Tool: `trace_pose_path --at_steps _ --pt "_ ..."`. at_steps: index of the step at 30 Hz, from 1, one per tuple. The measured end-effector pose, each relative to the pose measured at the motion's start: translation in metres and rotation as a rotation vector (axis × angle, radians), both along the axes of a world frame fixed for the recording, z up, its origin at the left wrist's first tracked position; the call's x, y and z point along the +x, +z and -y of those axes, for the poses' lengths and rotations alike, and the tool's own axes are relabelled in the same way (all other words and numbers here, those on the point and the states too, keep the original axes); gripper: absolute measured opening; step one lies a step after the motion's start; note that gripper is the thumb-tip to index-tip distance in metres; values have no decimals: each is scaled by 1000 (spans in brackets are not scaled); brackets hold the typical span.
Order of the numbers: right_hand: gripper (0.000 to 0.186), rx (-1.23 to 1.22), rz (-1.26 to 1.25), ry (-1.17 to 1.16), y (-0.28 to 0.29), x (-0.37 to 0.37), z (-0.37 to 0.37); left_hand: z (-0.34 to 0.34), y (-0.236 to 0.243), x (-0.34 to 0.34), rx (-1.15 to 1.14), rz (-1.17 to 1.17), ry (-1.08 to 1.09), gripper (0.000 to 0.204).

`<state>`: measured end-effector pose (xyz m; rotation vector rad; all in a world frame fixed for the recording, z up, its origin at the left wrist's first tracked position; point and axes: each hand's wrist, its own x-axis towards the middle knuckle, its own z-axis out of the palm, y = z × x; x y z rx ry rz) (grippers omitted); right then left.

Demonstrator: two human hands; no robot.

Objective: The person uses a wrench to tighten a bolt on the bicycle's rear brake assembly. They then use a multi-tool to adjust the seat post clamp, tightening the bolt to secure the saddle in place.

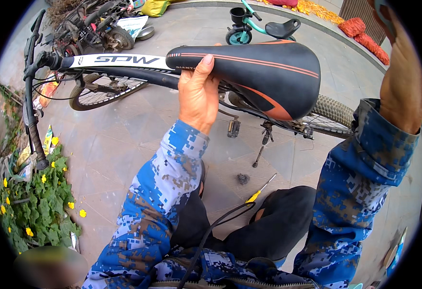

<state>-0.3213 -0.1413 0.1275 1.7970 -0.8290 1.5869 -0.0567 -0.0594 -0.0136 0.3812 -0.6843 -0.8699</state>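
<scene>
Firstly, one black padded bicycle saddle with orange-red stripes, placed centre-far, nose pointing left, over the frame; its mount is hidden beneath. Left hand, in a blue, white and brown camouflage sleeve: closed on the saddle's nose, thumb on top, fingers curled under the near edge. Right hand, same sleeve: raised at the far right, well apart from the saddle; fingers cut off by the dark rim, so its grip cannot be told. One bicycle with a white-and-black frame, lying across the scene: black handlebar at left, knobbly-tyred rear wheel at right, black pedal and slim dark kickstand on the near side. One yellow-handled screwdriver, on the grey paving near the person's knee, shaft pointing far and right; a dark fuzzy clump just left of its tip. One leafy green plant with yellow flowers, near left. One turquoise tricycle with black seat, far right of centre. Two red mesh sacks, far right.
</scene>
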Motion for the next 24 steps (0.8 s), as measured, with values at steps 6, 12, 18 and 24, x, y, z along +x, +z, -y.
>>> trace_pose_path --at_steps 6,12,18,24 --pt "29 845 252 100 -106 67 62 -11 19 -43 -14 165 195 43" --pt "32 875 611 557 -76 53 43 -8 18 -32 -5 160 254 38" --pt "30 945 1002 626 -140 37 -14 -7 15 -31 -11 192 205 37" --pt "27 802 1076 858 -128 47 -17 -1 2 -9 31 131 102 28"
